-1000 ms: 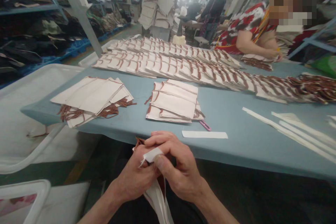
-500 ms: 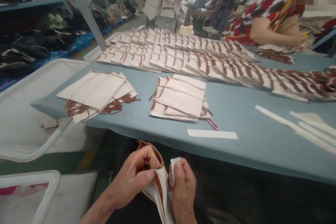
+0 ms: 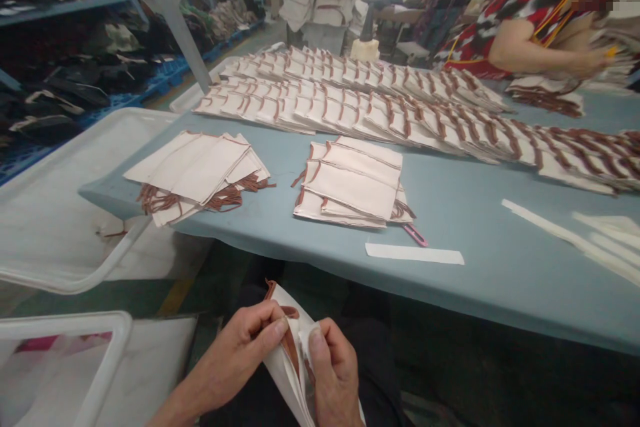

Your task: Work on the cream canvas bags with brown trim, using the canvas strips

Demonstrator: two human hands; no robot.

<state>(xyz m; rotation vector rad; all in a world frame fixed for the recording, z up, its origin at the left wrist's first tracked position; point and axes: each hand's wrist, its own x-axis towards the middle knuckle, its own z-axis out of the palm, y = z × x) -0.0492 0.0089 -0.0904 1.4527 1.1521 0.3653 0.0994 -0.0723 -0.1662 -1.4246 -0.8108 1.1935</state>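
Note:
A cream fabric pouch with brown edging (image 3: 287,373) hangs below the table's front edge, above my lap. My left hand (image 3: 250,343) pinches its brown-edged opening between thumb and fingers. Just right of it, my right hand (image 3: 333,370) is closed on the pouch's other side, thumb on top. A small white piece shows near the right thumb, mostly hidden by the fingers. On the table in front lie a stack of cream pouches with brown cords (image 3: 195,163) at the left and another stack (image 3: 355,180) in the middle.
Rows of overlapping pouches (image 3: 340,103) cross the blue table (image 3: 450,200). A white strip (image 3: 415,253), a pink tool (image 3: 415,235) and cream strips (image 3: 565,237) lie nearer. White bins (image 3: 120,347) stand left. A person (image 3: 530,33) handles pouches at the back right.
My right hand has moved left against the pouch, close to my left hand. The white piece, held up clearly before, is now mostly hidden. The view has shifted slightly.

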